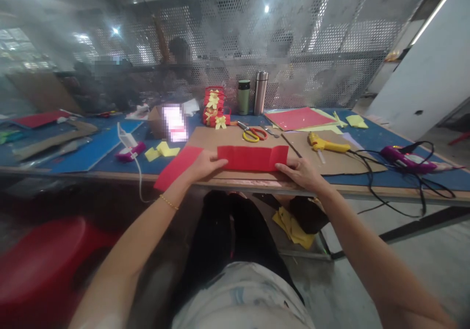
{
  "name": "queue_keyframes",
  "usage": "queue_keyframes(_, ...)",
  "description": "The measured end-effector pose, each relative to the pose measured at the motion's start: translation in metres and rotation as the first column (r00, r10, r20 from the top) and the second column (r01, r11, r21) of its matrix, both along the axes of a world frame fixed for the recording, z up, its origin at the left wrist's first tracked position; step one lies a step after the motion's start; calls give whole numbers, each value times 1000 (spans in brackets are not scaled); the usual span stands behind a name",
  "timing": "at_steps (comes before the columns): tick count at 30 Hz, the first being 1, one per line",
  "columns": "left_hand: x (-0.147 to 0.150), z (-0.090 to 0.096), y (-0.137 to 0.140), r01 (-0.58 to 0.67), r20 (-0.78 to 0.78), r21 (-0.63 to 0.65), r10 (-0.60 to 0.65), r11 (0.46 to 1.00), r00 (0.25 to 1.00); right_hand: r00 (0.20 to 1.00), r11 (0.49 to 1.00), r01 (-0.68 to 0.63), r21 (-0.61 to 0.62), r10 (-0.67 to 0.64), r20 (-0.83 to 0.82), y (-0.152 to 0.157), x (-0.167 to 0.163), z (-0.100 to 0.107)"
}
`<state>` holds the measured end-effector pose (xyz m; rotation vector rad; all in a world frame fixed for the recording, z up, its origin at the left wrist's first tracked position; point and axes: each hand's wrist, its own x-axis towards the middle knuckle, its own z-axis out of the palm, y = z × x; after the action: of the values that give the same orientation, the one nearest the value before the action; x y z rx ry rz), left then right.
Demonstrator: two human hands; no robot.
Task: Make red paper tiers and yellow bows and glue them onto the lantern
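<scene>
A creased strip of red paper (253, 158) is stretched between my two hands near the table's front edge. My left hand (205, 165) pinches its left end, thumb in front. At the right end, my right hand (301, 170) grips it the same way, with the thumb on the front face and the other fingers behind. Vertical folds show close to both ends of the strip. Beneath my left hand lies another red sheet (179, 166), jutting over the table edge. Brown cardboard (231, 138) lies under the held strip.
Scissors (253, 133) with yellow and red handles lie behind the strip. A yellow glue gun (326, 144) with a black cord rests on the right. Farther back stand red paper pieces with yellow bows (214, 106), a green cup (243, 98) and a steel flask (260, 94).
</scene>
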<state>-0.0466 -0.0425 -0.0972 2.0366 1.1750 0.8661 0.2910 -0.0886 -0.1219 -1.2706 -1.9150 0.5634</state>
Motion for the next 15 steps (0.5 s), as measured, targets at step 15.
queue_keyframes(15, 44, 7, 10, -389, -267, 166, 421, 906, 867, 853, 924, 377, 59, -371, 368, 32, -18, 6)
